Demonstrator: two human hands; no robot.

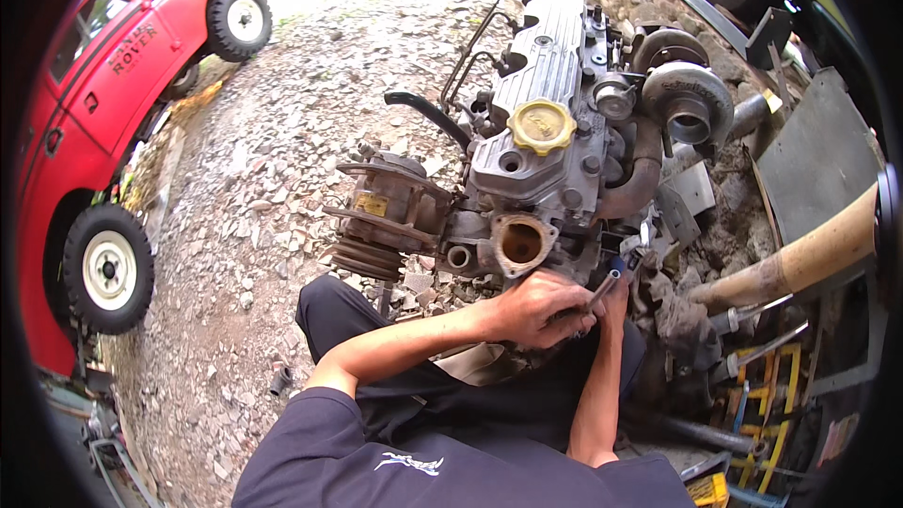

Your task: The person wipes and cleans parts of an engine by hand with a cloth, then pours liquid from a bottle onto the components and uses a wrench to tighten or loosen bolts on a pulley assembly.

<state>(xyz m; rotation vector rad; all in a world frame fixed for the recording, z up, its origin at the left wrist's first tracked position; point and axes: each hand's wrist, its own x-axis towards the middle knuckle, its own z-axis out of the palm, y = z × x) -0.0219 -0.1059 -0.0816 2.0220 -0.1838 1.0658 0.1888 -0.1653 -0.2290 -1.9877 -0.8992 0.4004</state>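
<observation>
An engine (484, 165) stands in front of me, with a ribbed metal cover and a yellow oil filler cap (542, 126) on top. My left hand (541, 309) is closed at its lower front, just under the open round flange (522, 243). From its fingers a short metal rod-like tool (604, 290) slants up and to the right. My right hand (614, 301) is beside it, close against the engine's lower right front. Its fingers are mostly hidden, and a small bit of blue shows by them.
An alternator-like unit with a pulley (367, 259) juts out at the engine's left, a turbocharger (689, 103) at its right. A wooden pole (790, 259), metal sheets and a yellow crate (707, 491) crowd the right. A red vehicle (122, 85) stands left on gravel.
</observation>
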